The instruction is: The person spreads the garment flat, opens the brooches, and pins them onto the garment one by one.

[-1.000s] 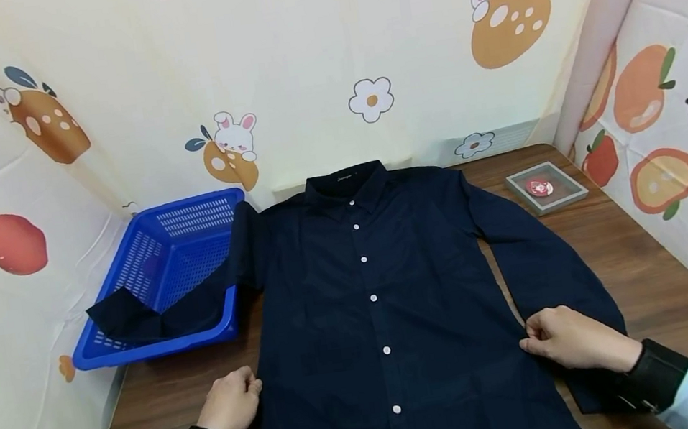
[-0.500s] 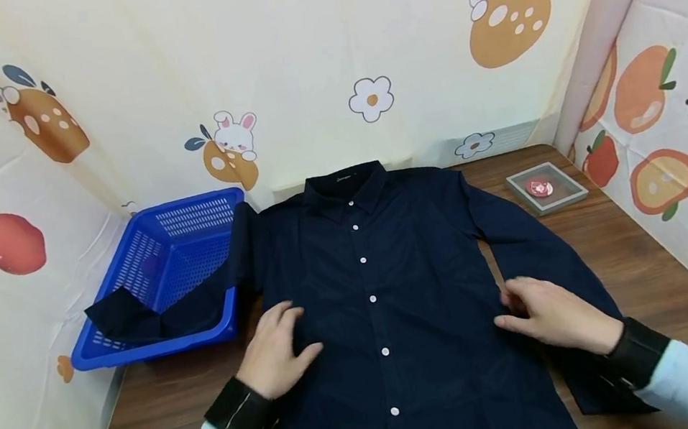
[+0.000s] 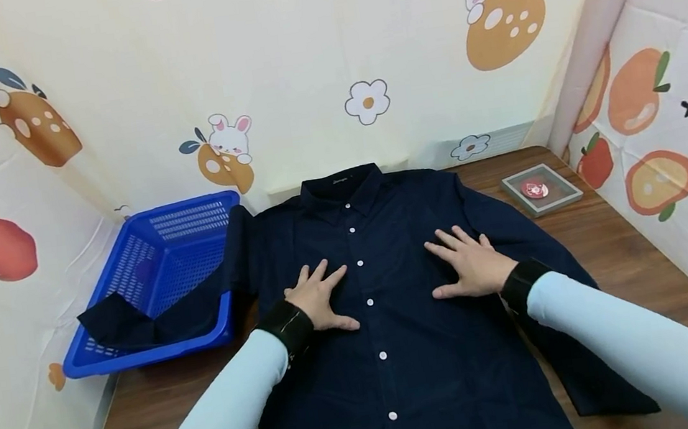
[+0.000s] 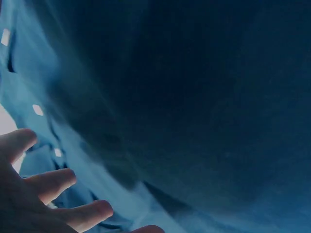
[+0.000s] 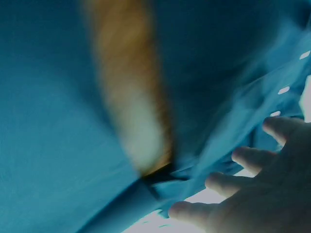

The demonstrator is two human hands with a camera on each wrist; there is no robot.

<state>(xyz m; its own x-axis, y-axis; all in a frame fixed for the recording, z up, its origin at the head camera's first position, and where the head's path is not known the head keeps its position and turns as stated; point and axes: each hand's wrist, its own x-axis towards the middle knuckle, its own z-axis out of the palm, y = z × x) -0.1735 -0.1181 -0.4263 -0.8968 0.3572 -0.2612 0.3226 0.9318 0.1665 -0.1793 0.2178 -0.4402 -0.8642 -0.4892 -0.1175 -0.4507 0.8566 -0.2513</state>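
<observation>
A dark navy button-up shirt [image 3: 401, 352] lies spread face up on the wooden table, collar at the far side. My left hand [image 3: 318, 296], fingers spread, is over the chest just left of the button row. On the other side of the buttons, my right hand [image 3: 469, 262] is likewise spread flat over the chest near the sleeve. Both wrist views show straight fingers close over the cloth, holding nothing. The shirt's sleeve on the left drapes into a blue plastic basket [image 3: 141, 359]; the other sleeve [image 3: 590, 374] angles down along the right side.
A small grey-framed box [image 3: 560, 199] with a red round piece stands at the back right of the wooden table [image 3: 636, 277]. Printed cloth walls [image 3: 296, 47] enclose the table at the back and both sides.
Both hands have let go of the shirt's side edges and moved inward and up onto the chest, fingers now spread. The shirt lies much as before.
</observation>
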